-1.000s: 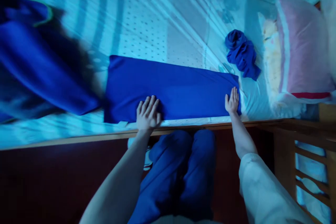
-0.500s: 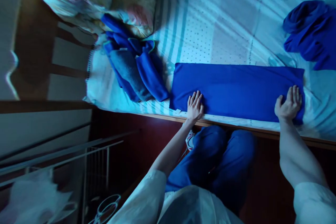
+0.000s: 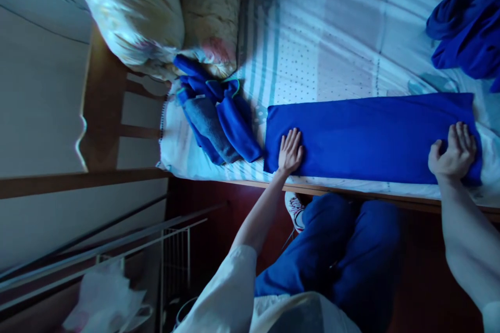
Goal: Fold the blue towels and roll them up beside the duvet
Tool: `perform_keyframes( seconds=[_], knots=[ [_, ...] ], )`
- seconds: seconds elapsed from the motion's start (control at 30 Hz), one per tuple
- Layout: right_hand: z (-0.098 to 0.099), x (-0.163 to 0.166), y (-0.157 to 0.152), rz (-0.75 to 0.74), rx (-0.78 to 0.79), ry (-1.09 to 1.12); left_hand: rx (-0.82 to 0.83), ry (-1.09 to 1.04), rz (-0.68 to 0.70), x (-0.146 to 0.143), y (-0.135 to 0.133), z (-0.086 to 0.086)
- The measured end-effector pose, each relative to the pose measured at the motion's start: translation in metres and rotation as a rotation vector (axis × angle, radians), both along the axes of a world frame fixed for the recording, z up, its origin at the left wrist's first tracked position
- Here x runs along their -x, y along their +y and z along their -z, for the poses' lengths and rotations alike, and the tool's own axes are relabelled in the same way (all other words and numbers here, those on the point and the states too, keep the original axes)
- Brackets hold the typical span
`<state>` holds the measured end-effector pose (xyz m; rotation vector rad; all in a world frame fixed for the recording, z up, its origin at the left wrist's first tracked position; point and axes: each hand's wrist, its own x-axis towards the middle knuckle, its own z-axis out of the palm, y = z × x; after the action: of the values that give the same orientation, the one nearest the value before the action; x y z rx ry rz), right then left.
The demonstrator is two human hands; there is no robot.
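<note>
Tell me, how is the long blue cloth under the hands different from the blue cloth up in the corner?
The long blue cloth lies flat and smooth in a neat folded strip; the corner blue cloth is bunched in a rumpled heap. The strip lies along the bed's near edge, the heap farther back. The left hand and right hand rest on the strip; nothing touches the heap. Both are deep blue and lie on the bedsheet.

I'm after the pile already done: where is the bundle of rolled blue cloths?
In the head view, the bundle of rolled blue cloths lies at the bed's left end, between the floral pillows and the flat blue cloth.
</note>
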<state>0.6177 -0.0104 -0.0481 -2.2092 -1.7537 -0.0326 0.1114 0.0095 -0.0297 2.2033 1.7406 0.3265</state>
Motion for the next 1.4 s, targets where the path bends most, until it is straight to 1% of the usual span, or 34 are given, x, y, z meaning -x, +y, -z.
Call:
perform_keyframes(
  seconds=[0.1,0.17,0.27,0.33,0.4,0.43,0.5,0.53,0.57,0.63,0.7,0.73,0.77,0.8,0.83,0.87,1.0,1.07,1.13,1.17,1.23,1.27,1.37,1.4],
  knots=[
    [0.006,-0.002,0.001,-0.006,-0.062,-0.024,0.009,-0.025,-0.138,0.059,-0.013,-0.001],
    [0.010,-0.003,0.001,-0.004,-0.101,-0.031,0.027,-0.057,-0.218,0.088,-0.021,-0.004],
    [0.012,-0.003,0.002,-0.009,-0.108,-0.033,0.058,-0.084,-0.284,0.112,-0.028,-0.005],
    [0.012,-0.003,0.002,-0.002,-0.100,-0.031,0.062,-0.074,-0.322,0.115,-0.030,-0.004],
    [0.012,-0.003,0.002,0.008,-0.089,-0.032,0.035,-0.041,-0.391,0.106,-0.035,-0.004],
    [0.012,-0.003,0.001,0.011,-0.079,-0.035,0.008,-0.016,-0.432,0.096,-0.038,-0.004],
    [0.010,-0.002,0.001,0.015,-0.058,-0.049,-0.051,0.040,-0.469,0.068,-0.045,-0.006],
    [0.008,-0.002,0.001,0.013,-0.052,-0.057,-0.074,0.066,-0.442,0.049,-0.049,-0.007],
    [0.006,-0.001,0.000,0.010,-0.048,-0.062,-0.082,0.084,-0.373,0.028,-0.051,-0.009],
    [-0.001,0.001,-0.001,-0.004,-0.031,-0.054,-0.064,0.064,-0.143,-0.017,-0.048,-0.010],
    [-0.009,0.004,-0.003,-0.018,-0.008,-0.022,-0.028,0.016,0.106,-0.055,-0.034,-0.008],
    [-0.012,0.006,-0.003,-0.020,0.002,-0.004,-0.015,-0.005,0.197,-0.067,-0.023,-0.007],
    [-0.015,0.007,-0.003,-0.018,0.009,0.013,-0.006,-0.018,0.249,-0.074,-0.010,-0.005],
    [-0.017,0.007,-0.004,-0.014,0.013,0.025,-0.001,-0.024,0.258,-0.074,0.004,-0.003],
    [-0.018,0.007,-0.004,-0.010,0.016,0.034,0.002,-0.025,0.227,-0.067,0.019,-0.001],
    [-0.017,0.007,-0.003,-0.007,0.019,0.039,0.003,-0.023,0.165,-0.055,0.034,-0.001],
    [-0.010,0.001,-0.003,-0.016,0.032,0.041,0.017,0.006,-0.157,0.020,0.090,-0.005],
    [-0.006,-0.002,-0.003,-0.019,0.037,0.034,0.042,0.024,-0.236,0.050,0.110,-0.011],
    [-0.003,-0.003,-0.003,-0.013,0.035,0.018,0.042,0.038,-0.279,0.061,0.116,-0.017],
    [-0.003,-0.002,-0.003,-0.003,0.030,0.008,0.027,0.040,-0.294,0.058,0.113,-0.019],
    [-0.004,0.001,-0.002,0.019,0.020,-0.005,-0.010,0.029,-0.297,0.037,0.090,-0.019],
    [-0.005,0.003,-0.001,0.028,0.018,-0.005,-0.022,0.016,-0.282,0.022,0.073,-0.017],
    [-0.011,0.008,0.000,0.029,0.012,0.019,0.028,-0.039,-0.131,-0.021,0.013,-0.009],
    [-0.014,0.009,-0.001,0.020,0.009,0.028,0.024,-0.060,-0.118,-0.031,-0.003,-0.007]
  ],
)
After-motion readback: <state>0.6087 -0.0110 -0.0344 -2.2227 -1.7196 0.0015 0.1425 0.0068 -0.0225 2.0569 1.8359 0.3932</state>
